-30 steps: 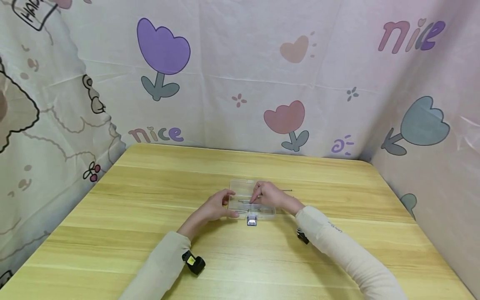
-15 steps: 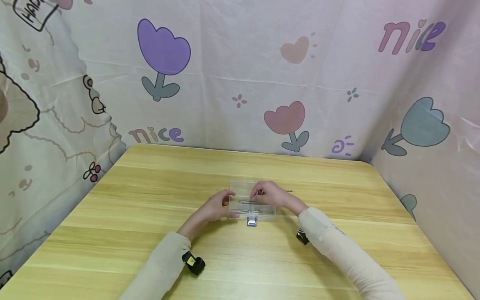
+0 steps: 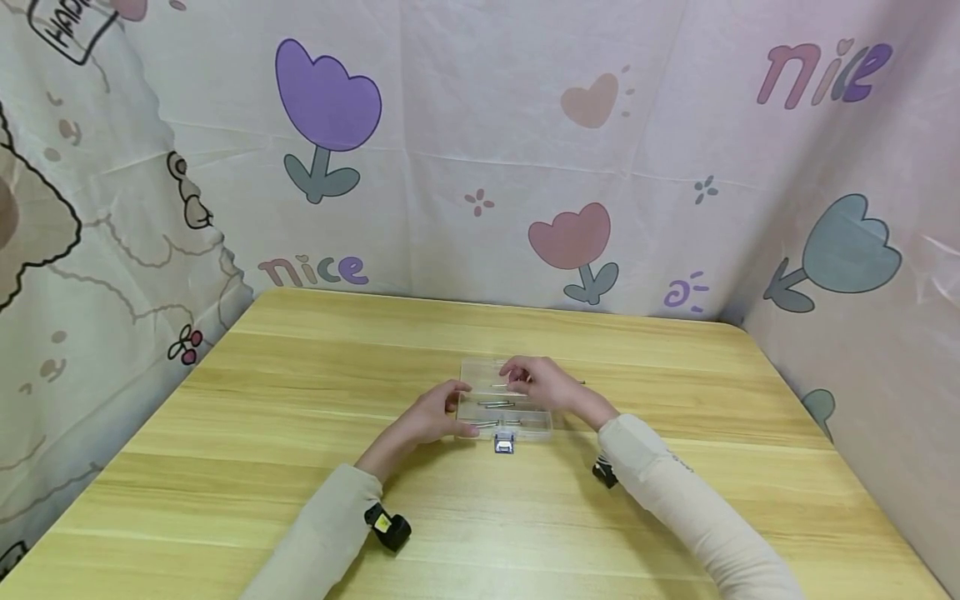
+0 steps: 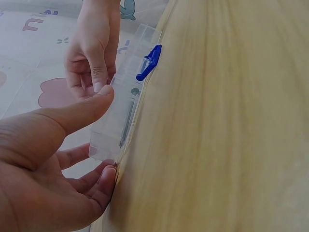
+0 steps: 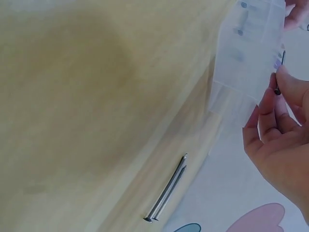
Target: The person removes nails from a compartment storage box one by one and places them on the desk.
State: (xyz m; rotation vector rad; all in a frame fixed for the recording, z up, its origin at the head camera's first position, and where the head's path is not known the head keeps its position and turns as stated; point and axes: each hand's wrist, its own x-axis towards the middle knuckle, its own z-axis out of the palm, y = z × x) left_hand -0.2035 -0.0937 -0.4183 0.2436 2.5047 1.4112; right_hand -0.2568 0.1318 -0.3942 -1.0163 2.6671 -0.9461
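A clear plastic compartment box [image 3: 536, 425] with a blue latch [image 4: 150, 63] stands open on the table, its lid laid back on the far side. Several nails [image 3: 497, 404] lie in its compartments. My left hand [image 3: 431, 412] holds the box's left end between thumb and fingers, also seen as the near hand [image 4: 53, 145] in the left wrist view. Above the box's back part, my right hand [image 3: 547, 383] pinches a nail [image 5: 277, 90] between thumb and fingertips. The right hand hides part of the box in the head view.
Two loose nails [image 5: 166, 188] lie side by side on the wooden table [image 3: 300, 350], just right of the box. A printed cloth [image 3: 450, 125] hangs behind the table and along its sides.
My right hand has risen from the middle compartment and moved slightly back, with a nail now visible in its fingers. My left hand and the box have stayed put.
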